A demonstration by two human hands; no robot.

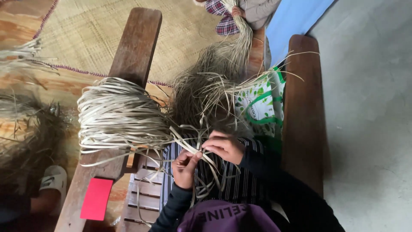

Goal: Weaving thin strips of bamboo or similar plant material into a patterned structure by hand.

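The left hand (185, 167) and right hand (224, 147) meet near the middle of the view, over a striped cloth (240, 184) on the person's lap. Both hands pinch thin pale strips (201, 151), fingertips almost touching, the right one just above and to the right of the left. The strips run left from the hands into a thick pale bundle (118, 114) that lies across the left armrest (128, 64) of a wooden chair. A darker, frayed bunch of fibre (201, 92) spreads out beyond the hands, towards the far side. To its right a white and green bag (262, 107) leans by the right armrest (302, 107). A red card (96, 199) lies on the near end of the left armrest. At the far edge another person's hand (236, 11) grips more fibre, above a woven mat (94, 30).
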